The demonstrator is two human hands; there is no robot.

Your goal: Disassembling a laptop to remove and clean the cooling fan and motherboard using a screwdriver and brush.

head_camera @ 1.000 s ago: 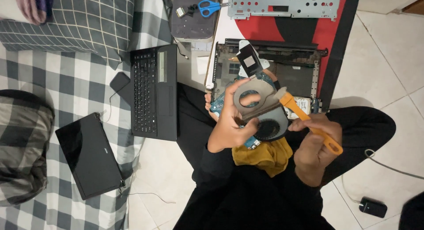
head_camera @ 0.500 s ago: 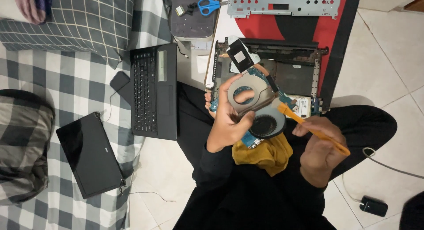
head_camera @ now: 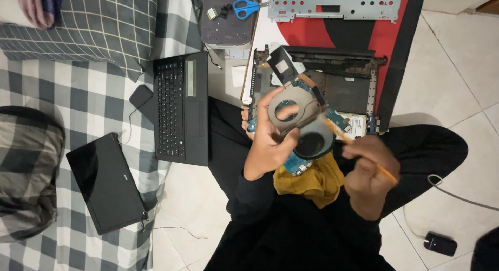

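The fan [head_camera: 299,120], a round grey laptop cooler on a blue board, is held up over the lap, in front of the open laptop base [head_camera: 332,78] that lies on the red mat [head_camera: 395,26]. It sits in the left hand [head_camera: 267,141], whose grip is closed on it: the thumb presses the fan's face from the near side and a fingertip shows through the hub hole. Just right of the fan, the right hand [head_camera: 370,180] has its grip closed round an orange brush [head_camera: 364,156], whose far end touches the fan's right edge; the hand is blurred. A yellow cloth [head_camera: 312,180] lies on the lap just near the fan. To the left, a keyboard [head_camera: 179,107] and a black screen [head_camera: 106,182] rest on the checked bed [head_camera: 78,99]. Far off lie blue scissors [head_camera: 244,8] and a metal plate [head_camera: 335,3].
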